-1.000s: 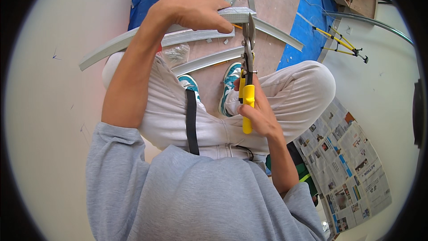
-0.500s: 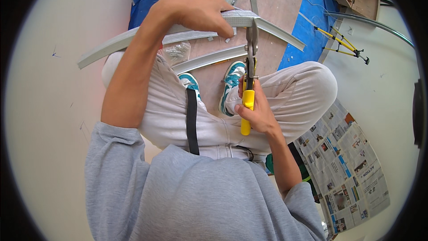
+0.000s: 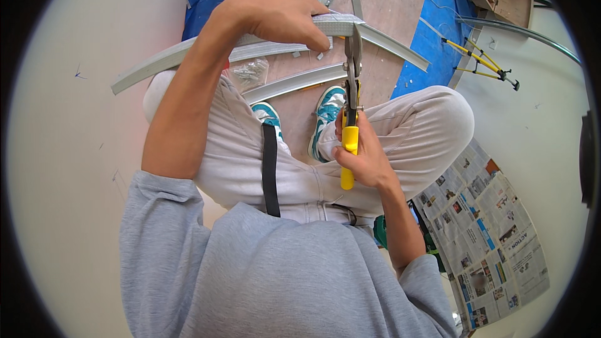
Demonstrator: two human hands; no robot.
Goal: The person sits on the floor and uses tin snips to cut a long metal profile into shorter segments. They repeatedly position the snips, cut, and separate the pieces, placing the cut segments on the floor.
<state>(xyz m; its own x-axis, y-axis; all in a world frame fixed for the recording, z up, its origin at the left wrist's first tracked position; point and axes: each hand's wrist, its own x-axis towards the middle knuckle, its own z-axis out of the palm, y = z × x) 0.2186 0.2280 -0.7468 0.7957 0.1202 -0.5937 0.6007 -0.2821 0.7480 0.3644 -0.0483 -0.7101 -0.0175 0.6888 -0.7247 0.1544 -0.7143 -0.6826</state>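
Left hand [image 3: 282, 19] grips the metal strip [image 3: 250, 50]; right hand [image 3: 363, 156] squeezes yellow-handled snips [image 3: 349, 112], blades at the strip's edge.

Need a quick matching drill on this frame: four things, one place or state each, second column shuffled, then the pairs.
Things:
1. metal channel
2. snips
3. newspaper
4. screw bag

Places or states:
A. spread flat on the floor at the person's right
B. gripped from above by the left hand
C. lying on the board beside the left knee
D. yellow handles squeezed in the right hand, blades at the metal

Pairs: 1-B, 2-D, 3-A, 4-C
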